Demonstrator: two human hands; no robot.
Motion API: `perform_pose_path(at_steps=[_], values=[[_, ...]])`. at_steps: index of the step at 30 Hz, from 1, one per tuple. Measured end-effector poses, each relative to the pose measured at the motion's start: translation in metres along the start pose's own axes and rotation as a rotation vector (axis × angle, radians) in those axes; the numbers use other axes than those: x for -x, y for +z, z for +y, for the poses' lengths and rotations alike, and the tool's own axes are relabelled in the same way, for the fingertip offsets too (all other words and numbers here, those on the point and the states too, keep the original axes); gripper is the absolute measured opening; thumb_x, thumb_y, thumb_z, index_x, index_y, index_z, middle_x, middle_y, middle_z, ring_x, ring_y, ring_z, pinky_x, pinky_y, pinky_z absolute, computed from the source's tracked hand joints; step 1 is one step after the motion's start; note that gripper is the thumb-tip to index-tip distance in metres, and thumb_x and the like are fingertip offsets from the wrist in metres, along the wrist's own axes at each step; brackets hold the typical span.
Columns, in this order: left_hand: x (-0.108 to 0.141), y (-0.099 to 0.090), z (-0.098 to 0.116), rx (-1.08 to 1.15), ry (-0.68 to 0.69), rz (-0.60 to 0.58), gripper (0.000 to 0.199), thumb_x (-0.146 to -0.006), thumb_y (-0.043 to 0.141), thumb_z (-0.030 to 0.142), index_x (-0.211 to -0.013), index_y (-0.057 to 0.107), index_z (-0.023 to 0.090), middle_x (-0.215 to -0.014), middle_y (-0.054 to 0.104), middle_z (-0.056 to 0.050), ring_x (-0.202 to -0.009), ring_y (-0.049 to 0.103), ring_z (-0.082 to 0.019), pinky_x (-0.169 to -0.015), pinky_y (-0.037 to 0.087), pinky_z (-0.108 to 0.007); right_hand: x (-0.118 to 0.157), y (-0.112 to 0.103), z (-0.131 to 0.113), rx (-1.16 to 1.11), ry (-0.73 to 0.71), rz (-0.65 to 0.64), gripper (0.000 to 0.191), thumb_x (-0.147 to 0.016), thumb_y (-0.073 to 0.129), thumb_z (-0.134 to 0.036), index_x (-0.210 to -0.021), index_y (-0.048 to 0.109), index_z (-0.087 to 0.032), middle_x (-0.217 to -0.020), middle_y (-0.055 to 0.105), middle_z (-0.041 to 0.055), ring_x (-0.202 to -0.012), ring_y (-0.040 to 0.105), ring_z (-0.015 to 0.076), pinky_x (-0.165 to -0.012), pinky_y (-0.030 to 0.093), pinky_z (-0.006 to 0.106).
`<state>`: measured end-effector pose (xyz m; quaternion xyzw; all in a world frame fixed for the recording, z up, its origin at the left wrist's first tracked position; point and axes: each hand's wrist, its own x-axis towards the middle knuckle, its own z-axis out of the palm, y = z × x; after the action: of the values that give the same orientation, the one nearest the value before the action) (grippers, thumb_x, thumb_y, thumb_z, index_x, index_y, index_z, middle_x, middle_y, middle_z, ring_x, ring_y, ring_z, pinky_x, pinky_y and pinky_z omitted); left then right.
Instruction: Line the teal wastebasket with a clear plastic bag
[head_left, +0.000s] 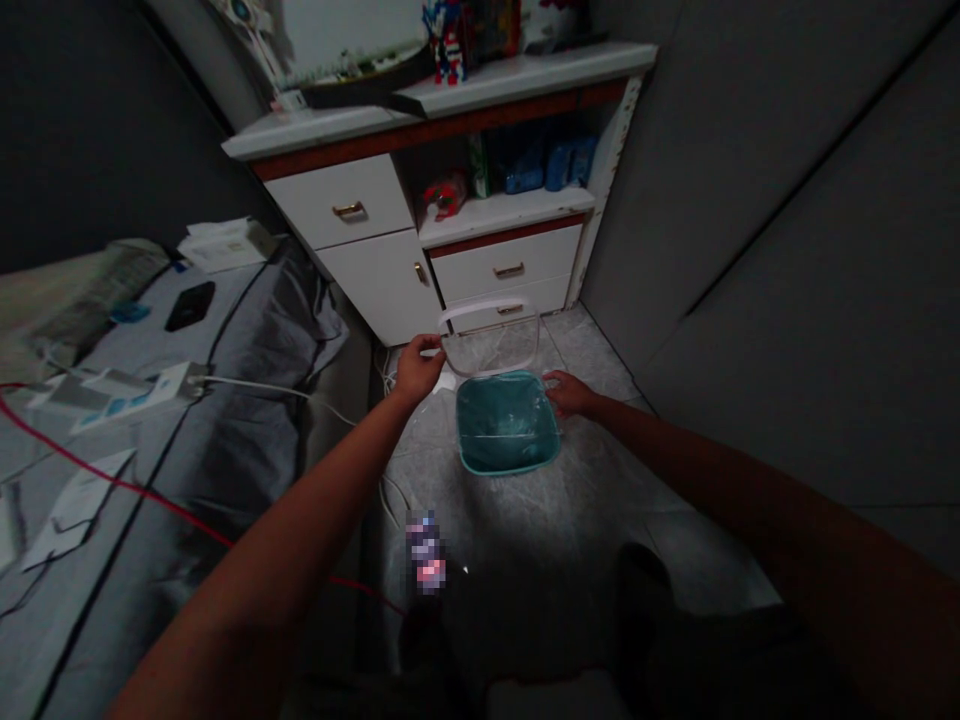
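Note:
A teal plastic bin (pixel 499 455) stands on the floor in front of me, its mouth facing up. A thin, shiny line crosses inside it; I cannot tell what that is. Behind the bin a pale, rounded rectangular ring (pixel 487 302), like a bin rim, is tilted up on edge. My left hand (pixel 420 368) pinches the ring's left side between thumb and fingers. At the bin's upper right edge, my right hand (pixel 570 393) has its fingers closed on the teal rim, with the fingertips partly hidden.
A white cabinet (pixel 382 280) with drawers and an open shelf stands ahead. To the left is a grey-covered bed (pixel 247 400) bearing a power strip (pixel 142 400), a phone (pixel 190 306) and a tissue box (pixel 229 245). A lit, blurred-out phone (pixel 426 553) lies near my feet.

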<state>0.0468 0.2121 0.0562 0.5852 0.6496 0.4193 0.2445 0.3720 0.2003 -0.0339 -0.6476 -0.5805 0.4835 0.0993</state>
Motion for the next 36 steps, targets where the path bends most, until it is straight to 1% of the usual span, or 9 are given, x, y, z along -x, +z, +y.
perform_pose_path(at_steps=[3,6,11,14,17,21,26,31,36], values=[[0.010,-0.001,-0.003,-0.066,0.011,-0.018,0.022,-0.083,0.065,0.019,-0.105,0.067,0.017,-0.116,0.076,-0.008,-0.082,0.070,-0.016,-0.084,0.058,-0.031,0.005,0.002,0.002,0.177,-0.129,0.089,0.036,-0.097,0.057,-0.017,-0.133,0.059,-0.016,-0.101,0.075,0.0076,-0.075,0.070,0.0165,-0.069,0.056,0.025],[0.025,-0.001,-0.011,-0.185,0.053,-0.092,0.018,-0.087,0.061,0.021,-0.103,0.067,0.019,-0.103,0.076,-0.005,-0.080,0.069,-0.017,-0.083,0.059,-0.032,0.017,0.002,0.005,0.336,-0.342,0.113,0.022,-0.094,0.061,-0.017,-0.115,0.067,-0.016,-0.111,0.076,0.0089,-0.097,0.070,0.0189,-0.088,0.053,0.027],[0.062,0.005,-0.035,-0.533,0.173,-0.641,0.032,-0.086,0.070,0.031,-0.117,0.075,0.023,-0.113,0.077,-0.009,-0.109,0.072,-0.026,-0.103,0.055,-0.038,0.040,-0.003,0.008,0.620,-0.528,-0.074,0.026,-0.090,0.076,-0.031,-0.114,0.075,-0.019,-0.113,0.076,0.0098,-0.105,0.070,0.0235,-0.095,0.050,0.031],[0.080,0.010,-0.048,-0.700,0.229,-0.824,0.040,-0.085,0.071,0.028,-0.124,0.078,0.025,-0.131,0.073,-0.013,-0.126,0.067,-0.029,-0.112,0.050,-0.038,0.054,-0.005,0.010,0.776,-0.501,-0.141,0.028,-0.088,0.078,-0.031,-0.115,0.077,-0.023,-0.115,0.077,0.0088,-0.108,0.070,0.0259,-0.094,0.049,0.032],[0.088,0.013,-0.054,-0.777,0.290,-0.873,0.038,-0.087,0.067,0.025,-0.123,0.080,0.026,-0.136,0.072,-0.012,-0.127,0.067,-0.029,-0.110,0.050,-0.038,0.067,-0.004,0.011,0.888,-0.469,-0.150,0.025,-0.090,0.072,-0.023,-0.114,0.079,-0.025,-0.118,0.077,0.0074,-0.112,0.070,0.0256,-0.091,0.049,0.030],[0.092,0.011,-0.054,-0.875,0.292,-0.947,0.025,-0.089,0.066,0.026,-0.109,0.082,0.026,-0.120,0.079,-0.009,-0.112,0.073,-0.029,-0.096,0.054,-0.035,0.083,-0.001,0.011,0.997,-0.428,-0.157,0.022,-0.094,0.063,-0.020,-0.107,0.080,-0.023,-0.117,0.078,0.0091,-0.111,0.071,0.0264,-0.085,0.049,0.029],[0.109,-0.003,-0.053,-0.792,0.373,-0.905,0.019,-0.089,0.062,0.024,-0.096,0.079,0.025,-0.103,0.081,-0.006,-0.094,0.074,-0.024,-0.080,0.050,-0.030,0.102,0.004,0.017,0.974,-0.395,-0.149,0.017,-0.093,0.065,-0.022,-0.102,0.079,-0.022,-0.116,0.080,0.0074,-0.107,0.073,0.0247,-0.079,0.047,0.027],[0.138,-0.014,-0.064,-0.725,0.475,-0.955,0.018,-0.083,0.064,0.020,-0.093,0.078,0.025,-0.106,0.079,-0.004,-0.093,0.072,-0.022,-0.079,0.049,-0.029,0.108,0.013,0.034,0.929,-0.368,-0.183,0.012,-0.092,0.069,-0.024,-0.099,0.079,-0.022,-0.113,0.080,0.0061,-0.105,0.073,0.0240,-0.078,0.047,0.026],[0.151,-0.008,-0.080,-0.775,0.441,-0.950,0.020,-0.085,0.062,0.019,-0.093,0.079,0.025,-0.110,0.078,-0.006,-0.097,0.072,-0.024,-0.080,0.049,-0.031,0.097,0.024,0.048,0.891,-0.319,-0.139,0.012,-0.091,0.070,-0.024,-0.097,0.080,-0.022,-0.111,0.080,0.0073,-0.103,0.073,0.0246,-0.079,0.047,0.027]])
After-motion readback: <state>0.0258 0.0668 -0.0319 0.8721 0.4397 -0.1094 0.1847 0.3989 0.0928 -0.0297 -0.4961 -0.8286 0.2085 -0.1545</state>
